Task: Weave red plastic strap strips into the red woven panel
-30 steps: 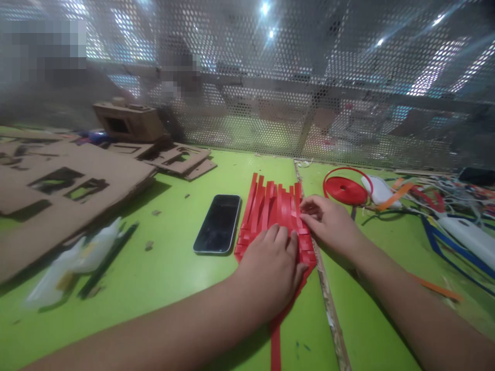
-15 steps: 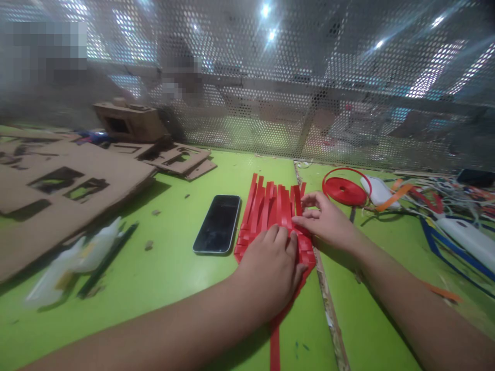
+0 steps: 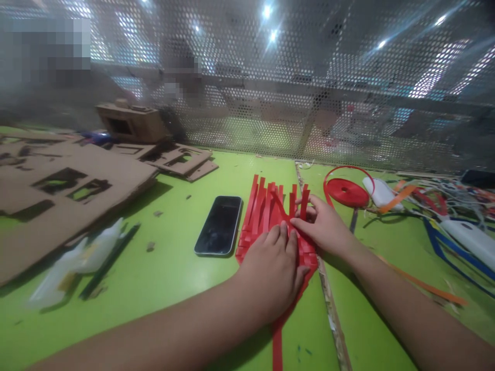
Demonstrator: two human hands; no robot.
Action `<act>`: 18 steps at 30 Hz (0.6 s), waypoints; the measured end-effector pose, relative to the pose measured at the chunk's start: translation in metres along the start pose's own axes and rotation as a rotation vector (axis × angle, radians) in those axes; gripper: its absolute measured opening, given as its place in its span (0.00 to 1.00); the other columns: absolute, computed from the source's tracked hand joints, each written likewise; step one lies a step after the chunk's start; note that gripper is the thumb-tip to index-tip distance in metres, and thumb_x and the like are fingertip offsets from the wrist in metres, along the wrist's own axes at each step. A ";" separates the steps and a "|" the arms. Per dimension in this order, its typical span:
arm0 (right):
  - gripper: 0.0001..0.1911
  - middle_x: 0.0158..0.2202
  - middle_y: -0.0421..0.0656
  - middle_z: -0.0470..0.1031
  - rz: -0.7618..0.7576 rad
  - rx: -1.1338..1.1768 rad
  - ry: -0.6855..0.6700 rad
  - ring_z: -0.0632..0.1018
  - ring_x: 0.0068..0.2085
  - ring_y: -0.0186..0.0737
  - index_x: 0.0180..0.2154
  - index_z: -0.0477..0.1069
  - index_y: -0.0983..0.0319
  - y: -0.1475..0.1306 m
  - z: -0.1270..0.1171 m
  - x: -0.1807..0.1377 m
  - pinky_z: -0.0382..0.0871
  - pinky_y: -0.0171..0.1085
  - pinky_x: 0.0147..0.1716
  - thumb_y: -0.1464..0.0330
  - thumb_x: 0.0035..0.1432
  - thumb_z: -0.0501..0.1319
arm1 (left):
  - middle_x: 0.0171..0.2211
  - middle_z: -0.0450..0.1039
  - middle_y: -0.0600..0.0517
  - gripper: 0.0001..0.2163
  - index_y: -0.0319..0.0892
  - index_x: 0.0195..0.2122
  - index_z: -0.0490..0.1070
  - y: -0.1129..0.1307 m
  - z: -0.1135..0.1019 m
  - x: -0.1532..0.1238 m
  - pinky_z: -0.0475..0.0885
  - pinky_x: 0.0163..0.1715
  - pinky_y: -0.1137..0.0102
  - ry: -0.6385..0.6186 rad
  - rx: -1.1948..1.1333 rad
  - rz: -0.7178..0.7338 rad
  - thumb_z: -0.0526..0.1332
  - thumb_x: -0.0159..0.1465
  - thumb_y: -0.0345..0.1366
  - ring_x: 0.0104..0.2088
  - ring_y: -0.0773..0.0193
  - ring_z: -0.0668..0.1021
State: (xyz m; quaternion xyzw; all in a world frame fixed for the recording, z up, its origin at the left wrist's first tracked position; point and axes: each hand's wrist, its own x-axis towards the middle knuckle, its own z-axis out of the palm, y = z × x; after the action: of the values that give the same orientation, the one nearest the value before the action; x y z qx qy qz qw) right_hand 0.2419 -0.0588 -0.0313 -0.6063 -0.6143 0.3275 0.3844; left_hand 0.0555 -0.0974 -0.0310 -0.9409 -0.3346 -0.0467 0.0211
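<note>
A red woven piece (image 3: 247, 234) made of flat strips lies on the green table, its loose strip ends fanning toward the far side. My left hand (image 3: 273, 273) rests flat over the weave, fingers stretched out, hiding its middle. At the upper right of the weave, my right hand (image 3: 323, 226) is closed, thumb and fingertips pinching a red strip (image 3: 285, 208) that bends between the upright ends. Part of that strip is covered by the fingers. One long red strip end (image 3: 277, 345) runs from under my left hand to the near edge of view.
A phone (image 3: 219, 225) lies left of the weave. A red strip roll (image 3: 348, 192) sits to the right, near tangled cords and a white device (image 3: 469, 239). Cut cardboard (image 3: 112, 167), glue bottles (image 3: 98, 247) and a cardboard box (image 3: 131, 123) are on the left. A perforated screen (image 3: 247, 111) stands behind.
My right hand has shifted slightly left and down along the weave. A strip near its fingertips now bends leftward, and the upright ends beside it stand apart. My left hand stays in place.
</note>
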 end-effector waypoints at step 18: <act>0.14 0.37 0.42 0.83 -0.079 -0.273 0.095 0.84 0.36 0.44 0.46 0.71 0.56 -0.002 0.004 -0.003 0.77 0.45 0.40 0.70 0.57 0.66 | 0.68 0.61 0.33 0.33 0.27 0.69 0.59 0.001 0.000 0.000 0.62 0.65 0.52 0.035 0.041 0.018 0.41 0.76 0.50 0.68 0.41 0.65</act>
State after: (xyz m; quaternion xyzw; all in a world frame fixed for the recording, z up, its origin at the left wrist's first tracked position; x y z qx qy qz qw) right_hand 0.2376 -0.0620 -0.0316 -0.6430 -0.6579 0.1964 0.3394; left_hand 0.0559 -0.0979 -0.0310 -0.9423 -0.3268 -0.0561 0.0465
